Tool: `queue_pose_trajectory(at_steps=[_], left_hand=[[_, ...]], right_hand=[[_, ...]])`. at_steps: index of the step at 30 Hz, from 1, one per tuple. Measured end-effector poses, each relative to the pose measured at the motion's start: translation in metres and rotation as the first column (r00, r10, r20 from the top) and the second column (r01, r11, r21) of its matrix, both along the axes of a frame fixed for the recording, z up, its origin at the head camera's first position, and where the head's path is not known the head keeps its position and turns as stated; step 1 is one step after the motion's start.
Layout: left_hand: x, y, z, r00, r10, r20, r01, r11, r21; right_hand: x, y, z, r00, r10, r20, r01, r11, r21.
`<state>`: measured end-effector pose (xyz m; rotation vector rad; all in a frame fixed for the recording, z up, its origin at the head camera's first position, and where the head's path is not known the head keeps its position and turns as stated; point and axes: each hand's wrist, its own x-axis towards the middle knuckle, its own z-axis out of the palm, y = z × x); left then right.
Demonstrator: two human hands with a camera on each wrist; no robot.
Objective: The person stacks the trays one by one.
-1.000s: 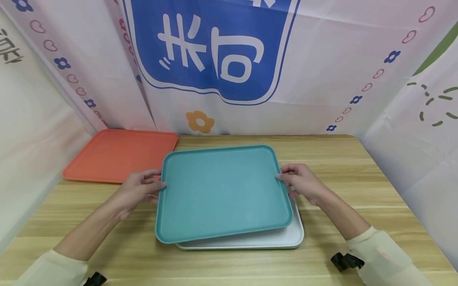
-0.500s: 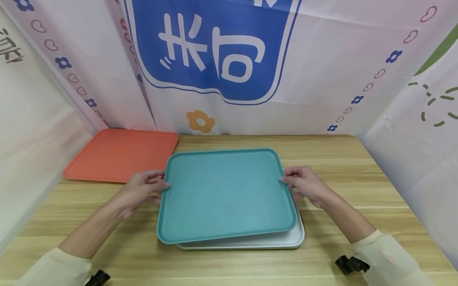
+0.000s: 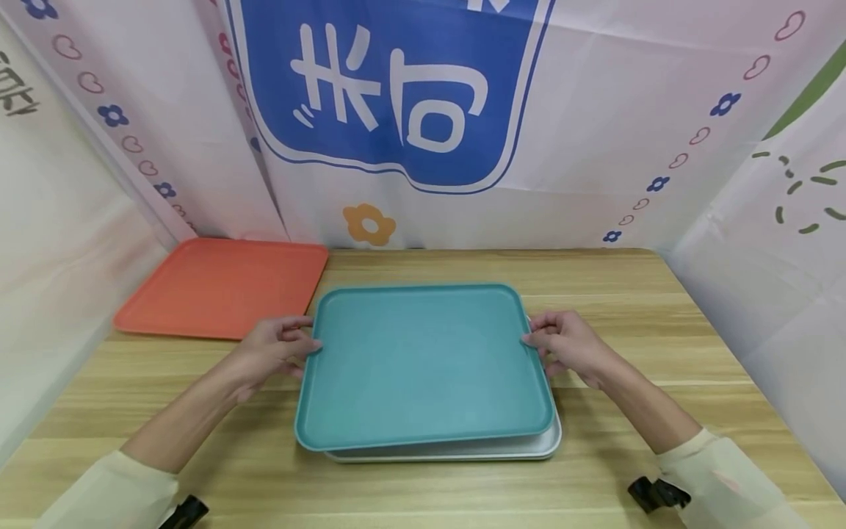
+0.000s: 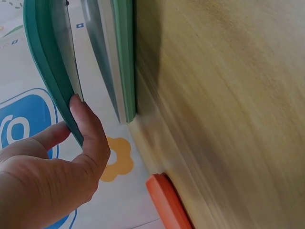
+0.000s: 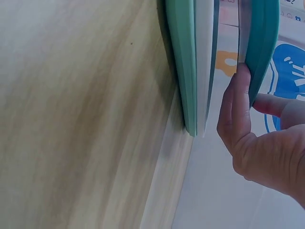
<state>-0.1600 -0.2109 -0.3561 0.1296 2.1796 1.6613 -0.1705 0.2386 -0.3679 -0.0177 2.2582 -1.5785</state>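
Observation:
A teal tray [image 3: 423,364] is held by its two short sides, above a stack on the table. My left hand [image 3: 274,356] pinches its left rim, thumb on top and fingers beneath. On the opposite rim, my right hand [image 3: 570,347] pinches it the same way. Beneath lies a whitish-grey tray [image 3: 529,447], mostly covered by the teal one. Both wrist views show a gap between the teal tray and the white tray [image 5: 204,67], which rests on a light green tray [image 4: 125,62].
A red-orange tray [image 3: 225,286] lies flat at the back left of the wooden table [image 3: 634,316], just beyond my left hand. Printed cloth walls [image 3: 581,132] stand along the back and both sides. Dark wrist mounts [image 3: 657,494] sit at the sleeves.
Both hands have moved slightly right and toward me with the teal tray. It now sits squarer over the stack, covering more of the white tray. The orange tray has stayed put.

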Motion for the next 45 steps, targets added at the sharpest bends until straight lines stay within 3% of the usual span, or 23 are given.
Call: queue_pose_trajectory(at_steps=[25, 39, 45], left_hand=[[-0.003, 0.008, -0.009, 1.0, -0.029, 0.007, 0.029, 0.999, 0.014], [-0.004, 0.014, -0.015, 0.999, 0.013, 0.03, -0.013, 1.0, -0.009], [-0.004, 0.016, -0.016, 1.0, 0.002, 0.026, -0.002, 1.0, -0.003]], right_hand=[[0.007, 0.006, -0.007, 0.999, 0.017, -0.031, -0.016, 0.999, 0.037], [0.012, 0.007, -0.005, 0.999, 0.009, -0.053, -0.003, 0.994, 0.11], [0.013, 0.01, -0.004, 0.998, 0.013, -0.065, -0.006, 0.994, 0.111]])
